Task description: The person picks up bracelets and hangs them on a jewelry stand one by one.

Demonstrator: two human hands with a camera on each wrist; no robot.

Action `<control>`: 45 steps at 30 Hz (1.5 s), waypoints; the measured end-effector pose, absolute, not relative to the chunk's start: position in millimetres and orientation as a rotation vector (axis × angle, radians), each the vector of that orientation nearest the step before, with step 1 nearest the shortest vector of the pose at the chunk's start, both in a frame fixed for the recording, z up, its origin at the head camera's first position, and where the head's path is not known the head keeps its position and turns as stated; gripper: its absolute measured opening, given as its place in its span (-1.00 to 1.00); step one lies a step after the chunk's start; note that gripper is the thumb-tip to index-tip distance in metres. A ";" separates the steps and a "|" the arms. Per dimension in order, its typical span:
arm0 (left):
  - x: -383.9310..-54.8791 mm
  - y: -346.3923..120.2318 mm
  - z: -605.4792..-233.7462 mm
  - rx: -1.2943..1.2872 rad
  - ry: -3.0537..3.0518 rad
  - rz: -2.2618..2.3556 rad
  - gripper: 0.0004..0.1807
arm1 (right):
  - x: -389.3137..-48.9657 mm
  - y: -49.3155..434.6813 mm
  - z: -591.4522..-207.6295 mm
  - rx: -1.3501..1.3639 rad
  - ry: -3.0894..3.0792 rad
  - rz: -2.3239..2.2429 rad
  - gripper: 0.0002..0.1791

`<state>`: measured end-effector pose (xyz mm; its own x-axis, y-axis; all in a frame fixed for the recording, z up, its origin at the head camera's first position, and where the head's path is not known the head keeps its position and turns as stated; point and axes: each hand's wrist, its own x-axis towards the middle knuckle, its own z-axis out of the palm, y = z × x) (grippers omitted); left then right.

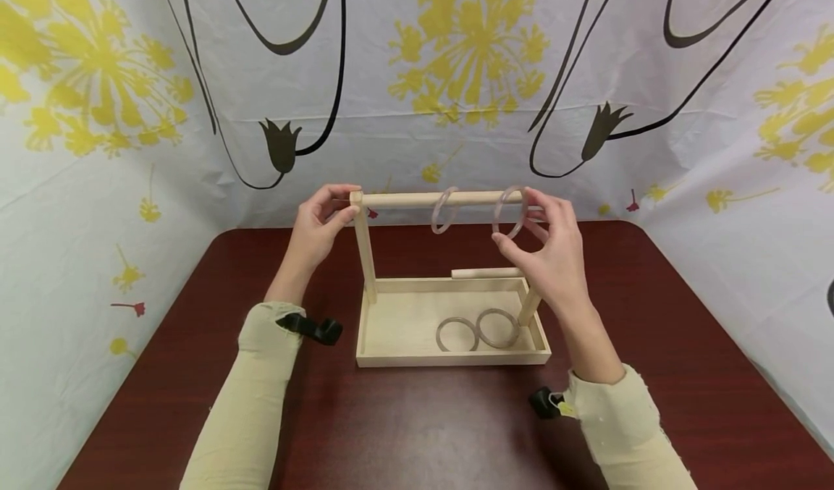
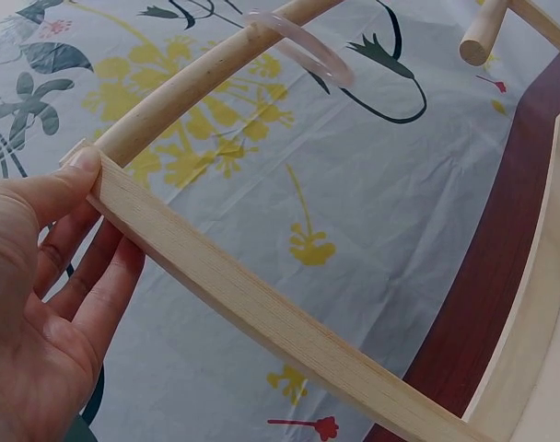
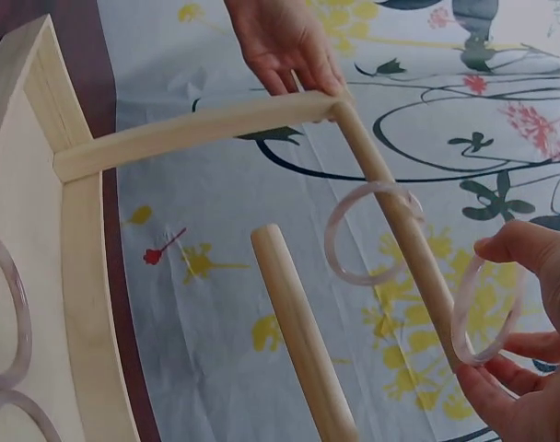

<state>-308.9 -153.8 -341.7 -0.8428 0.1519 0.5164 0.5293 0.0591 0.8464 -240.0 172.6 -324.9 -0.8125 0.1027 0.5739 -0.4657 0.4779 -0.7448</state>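
Floral-print cloth (image 1: 365, 135) hangs beyond both hands; dark red-brown desk (image 1: 417, 417) beneath them. Wooden bangle rack (image 1: 366, 258) stands btwn the hands, w/ its shallow tray (image 1: 417, 360) below them. Left post (image 2: 262, 299) drops from L hand to tray; right post (image 1: 531, 305) is just L of R wrist, upper part hidden. Top dowel (image 1: 404, 200) runs sideways, L hand to R hand's fingertips. L hand (image 1: 317, 222) grips the corner where post meets dowel, thumb & fingers on opp. sides. R hand (image 1: 554, 251) is narrow, pinching one bangle btwn thumb & fingers. Lower dowel (image 1: 485, 273) is below R hand, approx. parallel to top one, R end hidden.

Bangles are pale, translucent. Held bangle (image 3: 484, 359) is at top dowel's R end, its plane roughly across dowel's long axis; R hand's far nearer that end than L. Can't tell if ring's round the tip or only overlapping it in view. Hung bangle (image 3: 329, 241) is on top dowel, L of R hand. Two others (image 1: 458, 319) lie flat in tray, below & L of R hand, touching or nearly.
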 end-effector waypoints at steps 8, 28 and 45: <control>-310.7 -153.3 -341.3 -0.695 -2.049 -1.853 -0.66 | -248.0 179.9 -322.5 0.225 -2.165 1.312 -0.23; -310.1 -152.5 -341.6 -0.693 -2.033 -1.881 -0.67 | -266.9 176.9 -337.7 0.162 -2.306 1.431 -0.24; -305.8 -154.3 -341.4 -0.666 -2.063 -1.877 -0.66 | -270.8 161.2 -343.1 0.131 -2.249 1.800 -0.25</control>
<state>-305.8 -154.3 -341.4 -0.8569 0.1508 0.4930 0.5050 0.0532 0.8615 -270.8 161.2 -343.1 -0.9627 0.0900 0.2550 -0.2291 0.2297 -0.9459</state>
